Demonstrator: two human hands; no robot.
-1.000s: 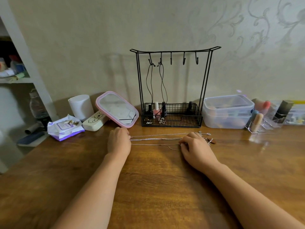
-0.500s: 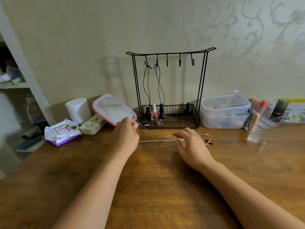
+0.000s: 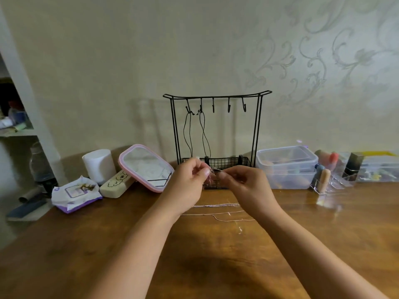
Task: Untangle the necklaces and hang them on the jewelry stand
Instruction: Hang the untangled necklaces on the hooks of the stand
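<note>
The wooden counter (image 3: 216, 266) carries all items observed. Nearest the viewer, two fine chains (image 3: 218, 205) lie stretched across the counter, close together and partly under the raised wrists; whether they cross each other cannot be told. Above them, the left hand (image 3: 190, 182) and the right hand (image 3: 246, 184) are held up side by side, each with fingers curled and pinched on a small end of a thin necklace (image 3: 216, 170) between them; the piece is too small to identify, though it is probably the clasp. Judgement: the step in hand is working that clasp or a snag before hanging. It calls for a light pinch, slack in the chain rather than pull, and keeping the dangling length away from the two chains below. Behind the hands stands the black wire jewelry stand (image 3: 216, 97), upright, with two dark cords (image 3: 203, 134) hanging from its left hooks and three hooks free. To its left sit a pink-rimmed mirror (image 3: 146, 167), a cream case (image 3: 117, 185), a white cup (image 3: 99, 165) and a tissue pack (image 3: 75, 195); to its right, stacked clear boxes (image 3: 287, 167) and cosmetics in a clear organiser (image 3: 336, 175). A pale patterned wall (image 3: 194, 50) backs the counter, with a shelf (image 3: 15, 130) at far left.
</note>
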